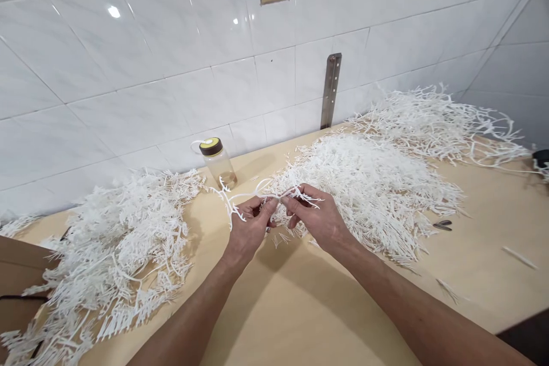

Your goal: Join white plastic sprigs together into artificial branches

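Both hands meet above the middle of the table, thumbs and fingertips pinched close together. Between the fingers of my left hand (251, 226) is a white plastic branch (228, 200) whose forked, thorny twigs stick out to the left over the knuckles. My right hand (317, 217) is closed on a white sprig (304, 197) with fine tips that point right. The two pieces come together at the fingertips; whether they are joined there I cannot tell. Just behind the right hand lies a big heap of white sprigs (364, 183).
Another white pile (128, 240) spreads over the left side, near a brown cardboard box (21, 269). Longer white branches (437, 120) lie at the back right. A clear bottle (218, 164) stands by the tiled wall. Small snips (442, 225) and loose bits (518, 257) lie right.
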### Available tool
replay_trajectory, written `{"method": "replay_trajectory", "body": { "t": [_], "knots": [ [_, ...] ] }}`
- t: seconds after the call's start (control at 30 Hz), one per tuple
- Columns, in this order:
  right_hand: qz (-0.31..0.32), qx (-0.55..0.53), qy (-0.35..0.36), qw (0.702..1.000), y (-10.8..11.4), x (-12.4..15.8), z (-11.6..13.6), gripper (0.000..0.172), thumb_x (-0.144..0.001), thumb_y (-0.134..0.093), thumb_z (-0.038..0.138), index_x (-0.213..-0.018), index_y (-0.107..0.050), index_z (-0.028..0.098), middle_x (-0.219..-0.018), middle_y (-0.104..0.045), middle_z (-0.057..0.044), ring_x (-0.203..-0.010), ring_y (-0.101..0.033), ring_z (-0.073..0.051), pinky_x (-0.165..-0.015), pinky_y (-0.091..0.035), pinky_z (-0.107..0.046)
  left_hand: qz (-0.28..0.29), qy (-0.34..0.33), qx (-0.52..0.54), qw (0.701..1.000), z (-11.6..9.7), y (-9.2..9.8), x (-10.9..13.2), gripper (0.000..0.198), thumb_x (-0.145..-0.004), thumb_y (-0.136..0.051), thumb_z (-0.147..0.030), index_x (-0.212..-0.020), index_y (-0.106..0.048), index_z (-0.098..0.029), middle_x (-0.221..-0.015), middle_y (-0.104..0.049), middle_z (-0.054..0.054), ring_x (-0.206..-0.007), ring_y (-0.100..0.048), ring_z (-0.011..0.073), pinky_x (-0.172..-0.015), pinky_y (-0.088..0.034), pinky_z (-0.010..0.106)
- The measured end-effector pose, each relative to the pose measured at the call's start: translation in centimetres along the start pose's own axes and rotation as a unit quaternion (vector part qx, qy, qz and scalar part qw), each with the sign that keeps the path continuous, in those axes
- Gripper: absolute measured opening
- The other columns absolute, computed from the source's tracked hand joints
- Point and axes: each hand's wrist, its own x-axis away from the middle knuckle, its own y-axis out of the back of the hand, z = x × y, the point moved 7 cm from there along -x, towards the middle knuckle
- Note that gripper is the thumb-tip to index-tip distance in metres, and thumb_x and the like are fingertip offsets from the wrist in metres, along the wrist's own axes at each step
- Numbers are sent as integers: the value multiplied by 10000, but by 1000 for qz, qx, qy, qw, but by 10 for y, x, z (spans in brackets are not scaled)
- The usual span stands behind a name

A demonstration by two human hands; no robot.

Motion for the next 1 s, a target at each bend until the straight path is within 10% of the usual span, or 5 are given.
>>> {"method": "replay_trajectory", "body": {
  "t": [0.37, 0.67, 0.9, 1.0],
  "knots": [
    [23, 74, 34, 996, 2, -3, 12, 299, -768, -729, 459, -836, -623, 188, -634, -561, 51, -424, -567, -92, -418, -511, -224, 54, 15, -53, 997, -1, -4, -4, 360, -794, -700, -500, -711, -623, -158, -529, -525, -29, -491, -487, 100, -485, -401, 214],
    [88, 64, -72, 991, 14, -18, 3, 284, -817, -714, 408, -735, -615, 154, -578, -629, 1, -405, -595, -117, -434, -506, -252, 467, 63, 8, 882, 5, 8, 1, 576, -720, -766, -525, -1113, -710, -109, -1083, -698, 177, -946, -635, 291, -822, -496, 378],
    [-222, -110, 159, 956, 151, -56, 72, 366, -833, -719, 429, -1095, -630, 189, -1191, -649, -117, -1109, -657, -228, -1000, -569, -402, 458, 88, 5, 885, 20, 13, -4, 495, -829, -710, -364, -1284, -652, -179, -1133, -688, 155, -916, -626, 226, -813, -500, 346],
    [-258, -105, 216, 936, 169, -51, 78, 491, -847, -711, 363, -1275, -523, 212, -1425, -487, -125, -1307, -527, -259, -1087, -507, -420, 436, 86, 5, 896, 22, 12, -5, 448, -852, -687, -363, -1258, -667, -174, -1133, -683, 149, -923, -618, 218, -836, -492, 349]
  ]
}}
